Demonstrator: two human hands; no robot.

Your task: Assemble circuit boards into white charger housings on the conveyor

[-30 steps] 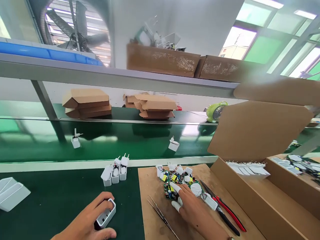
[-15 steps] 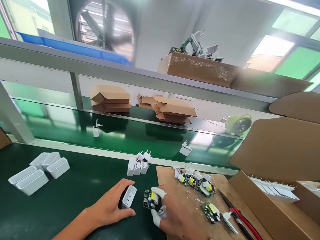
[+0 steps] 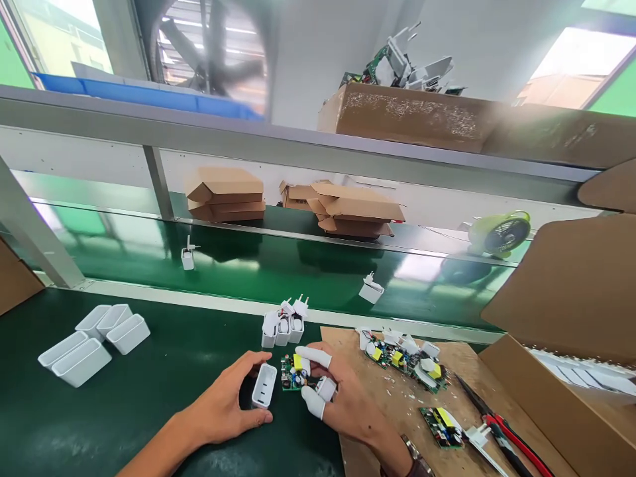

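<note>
one green conveyor belt (image 3: 149,397), four empty white shells (image 3: 94,338) at left, left hand (image 3: 223,404) closed round one white charger case (image 3: 264,385) standing on the belt, right hand (image 3: 332,404) (white finger cots) pinching one circuit board (image 3: 293,373) just beside it

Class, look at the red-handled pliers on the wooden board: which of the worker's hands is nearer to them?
Right. The right hand lies at the board's near-left edge, left of the red-handled pliers, holding a circuit board. The left hand is farther left, gripping a white casing.
</note>
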